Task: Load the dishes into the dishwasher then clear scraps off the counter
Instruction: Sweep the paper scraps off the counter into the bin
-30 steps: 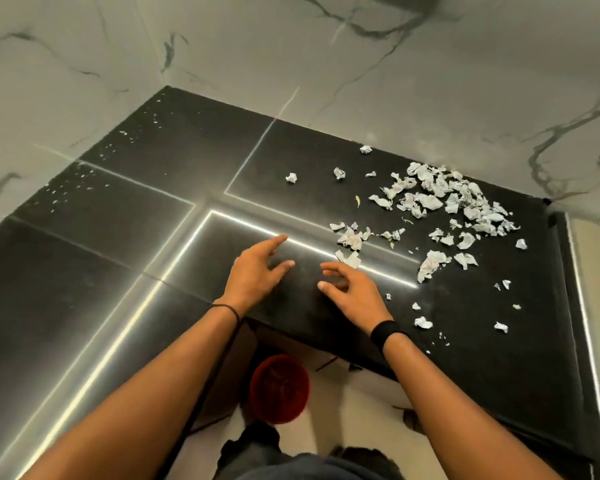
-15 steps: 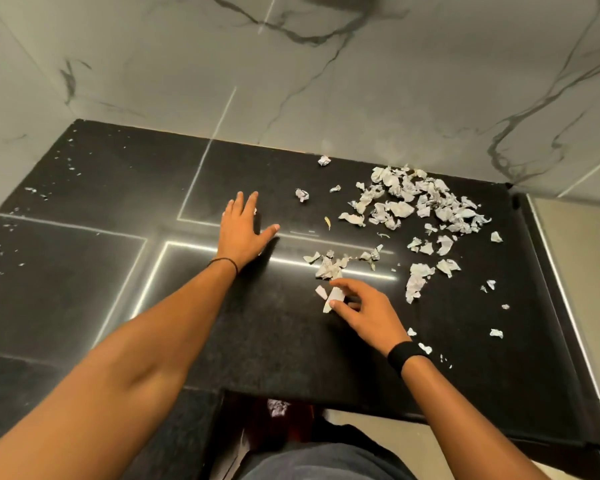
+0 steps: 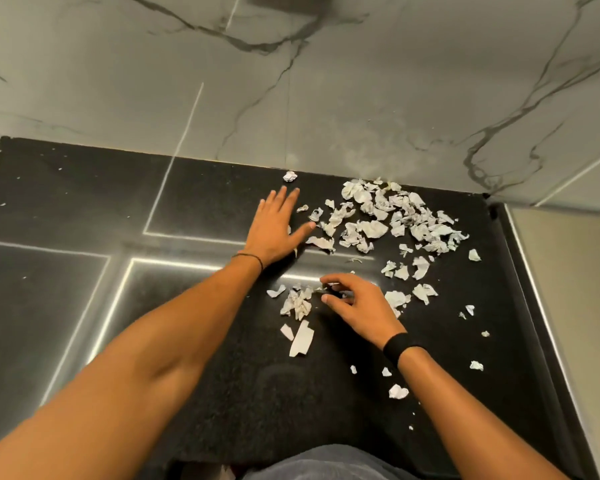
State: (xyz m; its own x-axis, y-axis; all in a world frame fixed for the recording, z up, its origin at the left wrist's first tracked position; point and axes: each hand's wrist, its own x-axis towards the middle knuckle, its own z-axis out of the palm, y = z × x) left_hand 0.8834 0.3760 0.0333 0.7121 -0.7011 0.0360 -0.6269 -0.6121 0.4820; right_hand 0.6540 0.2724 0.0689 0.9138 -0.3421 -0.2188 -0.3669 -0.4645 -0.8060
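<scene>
Torn white paper scraps lie on a black stone counter (image 3: 194,393). The biggest pile of scraps (image 3: 395,216) sits near the back wall at right. A smaller clump (image 3: 298,301) and a flat strip (image 3: 302,339) lie closer to me. My left hand (image 3: 276,230) rests flat and open on the counter, fingers spread, at the left edge of the big pile. My right hand (image 3: 357,306) hovers curled just right of the small clump, thumb and forefinger apart, pinching nothing that I can see.
A marble wall (image 3: 326,81) rises behind the counter. The counter ends at a raised dark edge (image 3: 520,271) on the right, with a beige surface beyond. Loose scraps (image 3: 397,391) dot the right front. A single crumpled ball (image 3: 290,176) lies by the wall.
My left hand has slid forward and right, up to the big pile. My right hand has moved forward past the flat strip to the small clump. The view has shifted closer over the counter.
</scene>
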